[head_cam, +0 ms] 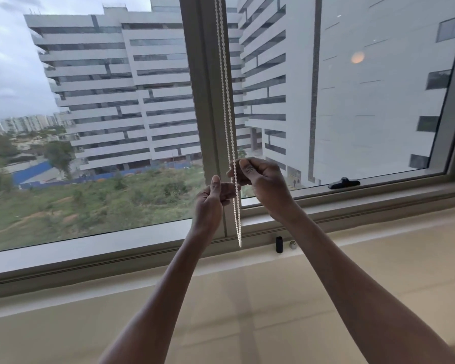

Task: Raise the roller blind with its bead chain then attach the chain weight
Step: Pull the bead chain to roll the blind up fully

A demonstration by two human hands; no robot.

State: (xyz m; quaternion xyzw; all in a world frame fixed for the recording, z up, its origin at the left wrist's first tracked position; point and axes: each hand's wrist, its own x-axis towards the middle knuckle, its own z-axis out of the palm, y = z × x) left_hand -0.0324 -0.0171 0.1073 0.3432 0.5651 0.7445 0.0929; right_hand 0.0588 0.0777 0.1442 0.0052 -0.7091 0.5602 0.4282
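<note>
Your two forearms reach up from the bottom of the head view toward the window. Your right hand [260, 179] pinches the white bead chain [227, 106], fingers curled round it in front of the window frame [205, 101]. Your left hand [212, 198] is curled just beside the chain; you cannot tell whether it grips it. Below, the chain's loop hangs free above the sill [352, 245], where a small black cylinder [279, 244] and a small silver piece [293, 244] stand.
</note>
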